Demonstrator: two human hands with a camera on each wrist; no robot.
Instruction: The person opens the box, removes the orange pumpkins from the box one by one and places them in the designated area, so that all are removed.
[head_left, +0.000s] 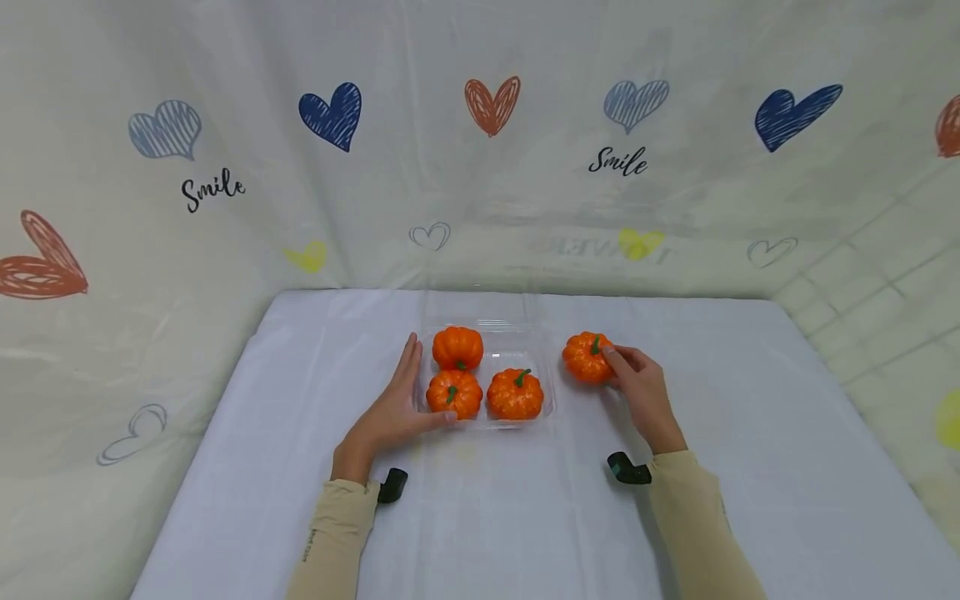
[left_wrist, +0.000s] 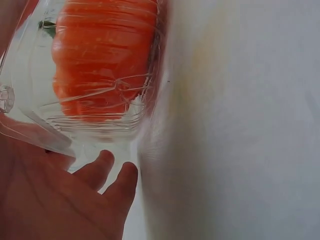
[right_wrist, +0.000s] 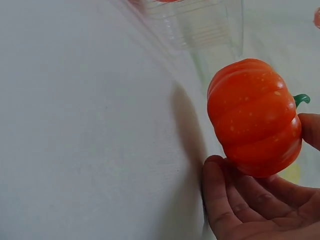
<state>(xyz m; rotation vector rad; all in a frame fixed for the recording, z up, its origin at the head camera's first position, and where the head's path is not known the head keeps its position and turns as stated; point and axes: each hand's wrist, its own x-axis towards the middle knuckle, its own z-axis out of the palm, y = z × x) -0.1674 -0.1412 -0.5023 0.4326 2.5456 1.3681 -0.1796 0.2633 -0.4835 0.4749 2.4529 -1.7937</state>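
Note:
A clear plastic container [head_left: 551, 400] stands on the white cloth with its lid raised at the back. Inside it are three small orange toy pumpkins: one at back left [head_left: 457, 347], one at front left [head_left: 454, 394] and one at front right [head_left: 515, 394]. My left hand [head_left: 392, 415] rests against the container's left side, fingers straight, its thumb along the front edge. To the right of the container, my right hand [head_left: 641, 392] pinches a fourth orange pumpkin [right_wrist: 252, 117] between thumb and fingers. That pumpkin's green stem [right_wrist: 301, 99] points toward the thumb side.
A white cloth [head_left: 487, 517] covers the table. Behind it hangs a pale curtain [head_left: 397, 183] printed with hearts and the word "Smile". A dark wrist-worn device sits at each cuff, one at the left [head_left: 393, 485] and one at the right [head_left: 628, 469].

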